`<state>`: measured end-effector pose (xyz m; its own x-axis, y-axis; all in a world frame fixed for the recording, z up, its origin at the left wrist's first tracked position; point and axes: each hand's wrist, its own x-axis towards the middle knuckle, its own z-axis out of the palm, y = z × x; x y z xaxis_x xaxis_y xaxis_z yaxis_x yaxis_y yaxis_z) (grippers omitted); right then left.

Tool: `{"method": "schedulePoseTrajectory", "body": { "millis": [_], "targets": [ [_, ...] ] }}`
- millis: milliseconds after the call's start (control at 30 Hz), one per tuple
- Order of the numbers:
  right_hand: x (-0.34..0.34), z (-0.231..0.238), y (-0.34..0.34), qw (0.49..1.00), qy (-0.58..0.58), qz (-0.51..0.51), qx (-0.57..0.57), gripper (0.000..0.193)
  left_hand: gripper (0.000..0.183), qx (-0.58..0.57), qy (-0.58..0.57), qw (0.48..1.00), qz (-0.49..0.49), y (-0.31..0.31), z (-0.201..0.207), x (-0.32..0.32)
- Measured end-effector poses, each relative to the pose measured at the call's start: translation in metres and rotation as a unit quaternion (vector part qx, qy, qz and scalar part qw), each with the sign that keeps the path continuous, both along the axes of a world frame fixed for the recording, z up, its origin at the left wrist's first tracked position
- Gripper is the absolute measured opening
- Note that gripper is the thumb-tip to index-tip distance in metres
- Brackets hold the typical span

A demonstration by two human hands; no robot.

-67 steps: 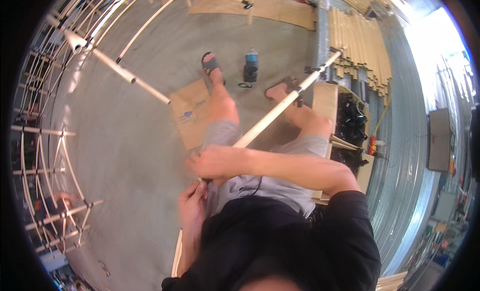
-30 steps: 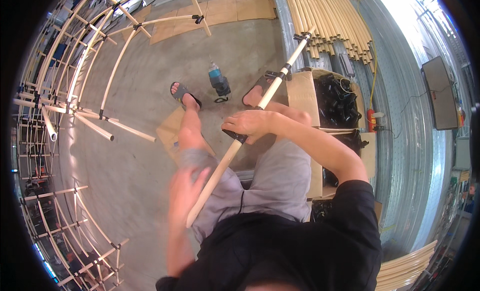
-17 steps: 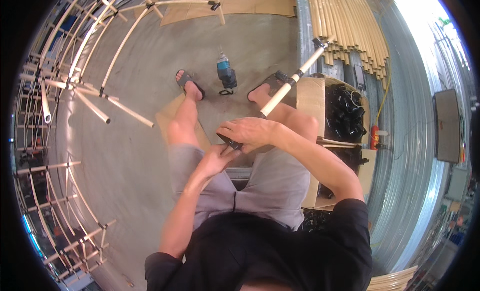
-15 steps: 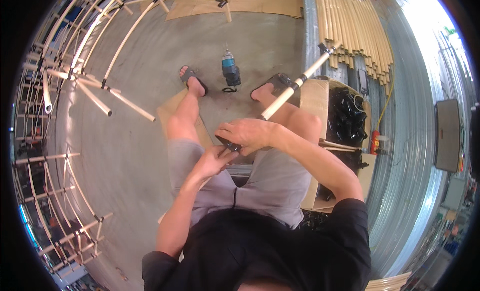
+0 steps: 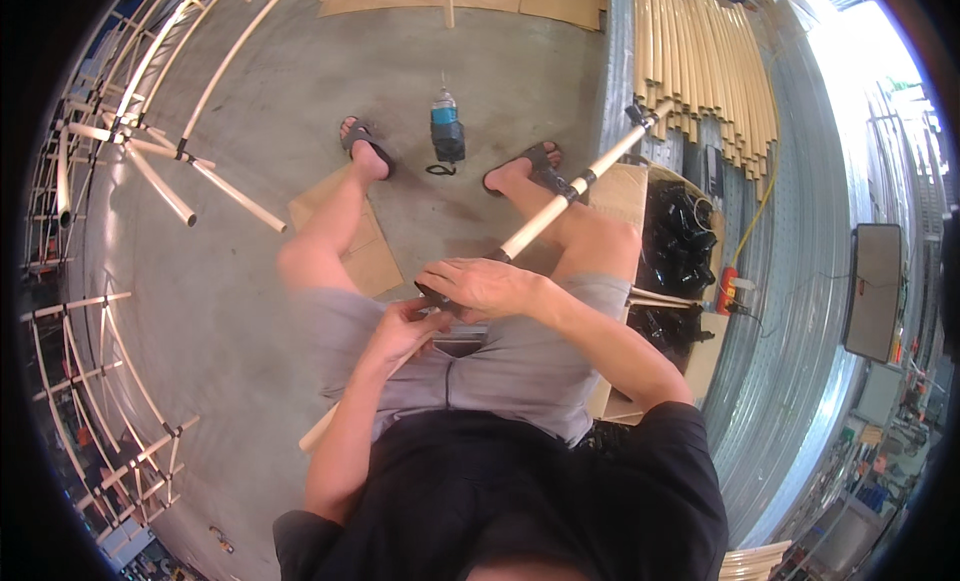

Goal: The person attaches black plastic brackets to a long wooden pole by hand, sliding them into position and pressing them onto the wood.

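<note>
Pole (image 5: 538, 227) runs near-left to far-right, right hand (image 5: 487, 286) clamped over its black joint (image 5: 432, 294), left hand (image 5: 398, 335) tucked in nearer, grip kinda hidden tbh.

Pole (image 5: 536, 228) across lap (image 5: 500, 376), drill (image 5: 447, 136) on floor (image 5: 250, 321) between feet (image 5: 370, 159), box (image 5: 616, 196) right, frames (image 5: 236, 193) left
</note>
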<state>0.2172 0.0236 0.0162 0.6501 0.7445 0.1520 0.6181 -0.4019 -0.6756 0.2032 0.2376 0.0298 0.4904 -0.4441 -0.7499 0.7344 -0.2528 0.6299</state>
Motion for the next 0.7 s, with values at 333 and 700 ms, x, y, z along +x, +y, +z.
{"method": "schedulePoseTrajectory", "body": {
  "millis": [333, 700],
  "targets": [
    [0.004, 0.009, 0.002, 0.993, 0.101, 0.01, -0.054, 0.079, 0.033, 0.031, -0.006, 0.999, -0.017, -0.002, 0.005, 0.002],
    [0.008, 0.0, -0.001, 0.993, 0.092, 0.063, -0.032, 0.079, 0.036, 0.03, 0.007, 1.0, 0.005, -0.002, -0.001, -0.01]
  ]
}}
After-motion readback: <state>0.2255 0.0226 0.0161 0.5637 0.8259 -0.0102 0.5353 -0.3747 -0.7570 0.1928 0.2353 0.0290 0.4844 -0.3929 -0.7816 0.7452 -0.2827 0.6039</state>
